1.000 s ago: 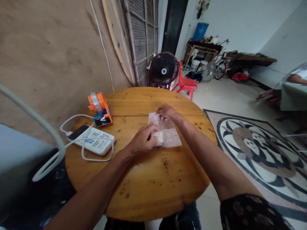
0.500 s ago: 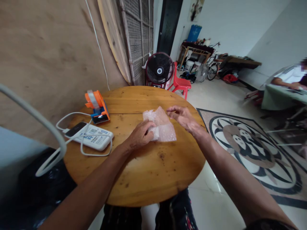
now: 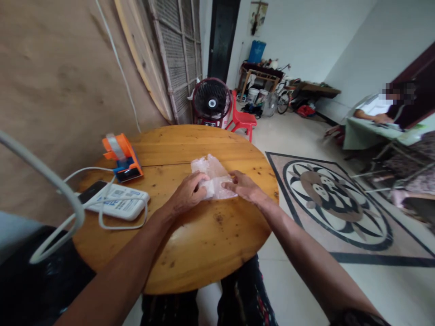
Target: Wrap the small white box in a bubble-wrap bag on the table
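Note:
A translucent sheet of bubble wrap (image 3: 215, 167) lies on the round wooden table in front of me, with a thicker white folded part at its near left. My left hand (image 3: 190, 191) is closed on that folded part, thumb toward me and fingers over the top. At the right edge of the sheet, my right hand (image 3: 245, 186) grips the bubble wrap between thumb and fingers. Whether anything is wrapped inside the fold cannot be made out.
On the table's left stand an orange and blue tape dispenser (image 3: 123, 157) and a white power bank (image 3: 118, 202) with a looped white cable (image 3: 124, 227). A fan (image 3: 211, 100) and red chair (image 3: 243, 118) are beyond the table (image 3: 204, 253). A person sits at a far right table.
My right hand has come down and left from above the table onto the bubble wrap's right edge, which it now grips. My left hand stays on the fold. The view has turned slightly right.

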